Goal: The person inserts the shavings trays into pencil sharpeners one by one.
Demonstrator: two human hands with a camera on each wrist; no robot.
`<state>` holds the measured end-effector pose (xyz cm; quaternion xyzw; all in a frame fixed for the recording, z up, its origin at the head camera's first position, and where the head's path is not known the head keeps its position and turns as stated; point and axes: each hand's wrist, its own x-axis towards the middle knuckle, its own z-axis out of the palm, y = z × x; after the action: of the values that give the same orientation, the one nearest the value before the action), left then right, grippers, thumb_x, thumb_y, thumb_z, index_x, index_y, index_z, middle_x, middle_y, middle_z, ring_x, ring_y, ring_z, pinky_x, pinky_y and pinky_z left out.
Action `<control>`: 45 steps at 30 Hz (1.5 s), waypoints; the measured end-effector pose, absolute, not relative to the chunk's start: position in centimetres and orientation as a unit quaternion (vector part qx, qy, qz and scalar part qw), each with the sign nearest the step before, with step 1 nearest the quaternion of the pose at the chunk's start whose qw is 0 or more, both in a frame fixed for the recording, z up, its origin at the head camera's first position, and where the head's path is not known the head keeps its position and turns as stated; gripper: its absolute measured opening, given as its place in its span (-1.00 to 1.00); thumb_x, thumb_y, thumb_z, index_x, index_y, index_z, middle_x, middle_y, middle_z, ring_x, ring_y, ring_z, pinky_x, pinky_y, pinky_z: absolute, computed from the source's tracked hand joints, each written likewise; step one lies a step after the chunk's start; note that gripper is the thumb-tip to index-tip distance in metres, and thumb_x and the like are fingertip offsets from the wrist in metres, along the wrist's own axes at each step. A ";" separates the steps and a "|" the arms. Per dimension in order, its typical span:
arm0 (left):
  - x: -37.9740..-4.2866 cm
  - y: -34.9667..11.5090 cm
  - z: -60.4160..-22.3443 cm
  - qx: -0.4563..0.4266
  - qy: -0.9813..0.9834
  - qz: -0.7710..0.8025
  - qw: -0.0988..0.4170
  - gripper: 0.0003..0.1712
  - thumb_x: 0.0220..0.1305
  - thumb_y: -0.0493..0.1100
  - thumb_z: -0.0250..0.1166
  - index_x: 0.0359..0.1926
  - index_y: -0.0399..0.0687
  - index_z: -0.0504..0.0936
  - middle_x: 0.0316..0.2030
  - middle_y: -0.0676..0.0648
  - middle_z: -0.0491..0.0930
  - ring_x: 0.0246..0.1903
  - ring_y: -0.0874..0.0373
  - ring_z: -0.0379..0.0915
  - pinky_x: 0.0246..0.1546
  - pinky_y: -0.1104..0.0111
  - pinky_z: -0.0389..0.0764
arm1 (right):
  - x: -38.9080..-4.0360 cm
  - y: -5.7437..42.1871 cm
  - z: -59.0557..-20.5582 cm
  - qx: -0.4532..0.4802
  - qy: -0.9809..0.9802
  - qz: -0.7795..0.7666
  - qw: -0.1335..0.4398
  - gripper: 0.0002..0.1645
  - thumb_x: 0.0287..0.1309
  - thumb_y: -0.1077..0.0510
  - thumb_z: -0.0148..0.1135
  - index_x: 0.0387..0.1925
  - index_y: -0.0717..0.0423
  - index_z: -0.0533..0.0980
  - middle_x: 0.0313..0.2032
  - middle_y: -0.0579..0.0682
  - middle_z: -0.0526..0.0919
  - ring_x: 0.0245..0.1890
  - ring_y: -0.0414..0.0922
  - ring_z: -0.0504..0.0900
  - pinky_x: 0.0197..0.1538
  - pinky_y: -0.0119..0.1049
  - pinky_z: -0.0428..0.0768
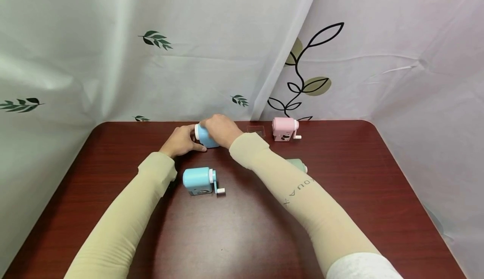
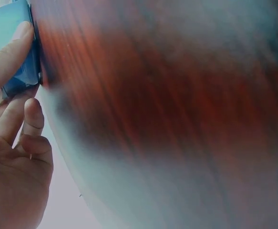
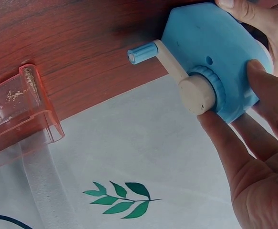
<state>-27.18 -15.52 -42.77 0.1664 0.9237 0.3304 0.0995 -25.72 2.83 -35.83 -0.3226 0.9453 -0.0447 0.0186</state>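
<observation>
At the back of the table, both hands hold a blue hand-crank pencil sharpener (image 1: 207, 139) with a white end. My left hand (image 1: 180, 140) grips its left side; in the left wrist view the thumb lies along the blue body (image 2: 4, 26). From the other side my right hand (image 1: 222, 128) holds it, with fingertips beside the crank's hub in the right wrist view. The white crank (image 3: 173, 59) with its blue knob sticks out freely there. A clear reddish drawer (image 3: 46, 121) with pencil shavings in it lies apart, to the right of the hands in the head view.
A light blue crank sharpener (image 1: 197, 179) stands nearer, between the forearms. Toward the back right is a pink sharpener (image 1: 283, 127). My right forearm partly hides a green sharpener (image 1: 296, 164). A white curtain (image 1: 196, 77) with leaf prints hangs behind the dark red table (image 1: 336, 157).
</observation>
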 end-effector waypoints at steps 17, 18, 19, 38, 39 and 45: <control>-27.2 -15.9 -42.8 0.165 0.925 0.326 0.098 -0.30 -0.02 -0.10 0.64 0.16 -0.07 0.57 -0.14 -0.09 0.68 -0.19 0.01 0.53 -0.11 0.15 0.52 | -25.6 2.6 -35.4 -0.330 0.943 -0.040 0.026 -0.57 0.29 0.17 0.36 0.19 0.01 0.60 0.01 0.00 0.71 0.02 -0.03 0.65 0.09 -0.24 0.58; -27.2 -16.0 -42.8 0.165 0.926 0.326 0.098 -0.30 -0.02 -0.10 0.64 0.16 -0.07 0.57 -0.14 -0.10 0.68 -0.18 0.01 0.54 -0.10 0.14 0.52 | -25.6 2.6 -35.4 -0.331 0.942 -0.040 0.026 -0.57 0.29 0.17 0.36 0.19 0.01 0.60 0.01 0.00 0.71 0.02 -0.03 0.65 0.10 -0.24 0.58; -27.2 -16.0 -42.8 0.165 0.926 0.325 0.098 -0.30 -0.02 -0.10 0.64 0.16 -0.07 0.58 -0.13 -0.10 0.68 -0.17 0.01 0.54 -0.09 0.14 0.53 | -25.6 2.6 -35.4 -0.331 0.942 -0.041 0.025 -0.56 0.29 0.18 0.36 0.19 0.01 0.60 0.02 0.00 0.71 0.02 -0.03 0.65 0.10 -0.24 0.58; -26.8 -15.8 -42.3 0.172 0.930 0.307 0.111 -0.14 0.01 -0.12 0.62 0.31 -0.14 0.42 0.01 -0.18 0.61 -0.04 -0.07 0.53 0.02 0.05 0.51 | -25.1 2.5 -35.2 -0.300 0.952 -0.047 0.026 -0.55 0.31 0.17 0.33 0.22 0.00 0.54 0.03 0.02 0.69 0.04 -0.02 0.63 0.00 -0.15 0.64; -26.8 -15.8 -42.2 0.173 0.929 0.305 0.115 -0.08 0.01 -0.10 0.62 0.36 -0.16 0.38 0.06 -0.20 0.58 0.02 -0.11 0.51 0.07 0.02 0.50 | -25.1 2.6 -35.1 -0.296 0.953 -0.050 0.029 -0.51 0.28 0.15 0.37 0.23 0.00 0.52 0.03 0.02 0.69 0.05 -0.02 0.63 -0.01 -0.15 0.65; -26.8 -16.7 -40.8 0.174 0.924 0.319 0.119 0.27 -0.01 0.04 0.63 0.56 -0.18 0.06 0.34 -0.32 0.34 0.29 -0.24 0.29 0.26 -0.12 0.33 | -25.1 3.3 -33.5 -0.286 0.954 -0.066 0.057 -0.21 0.15 0.11 0.48 0.39 0.06 0.39 0.19 0.04 0.61 0.17 -0.02 0.58 0.07 -0.24 0.62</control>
<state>-26.78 -16.70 -40.82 0.1736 0.9242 0.3186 0.1194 -25.05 3.30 -33.48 -0.2863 0.9542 -0.0657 0.0567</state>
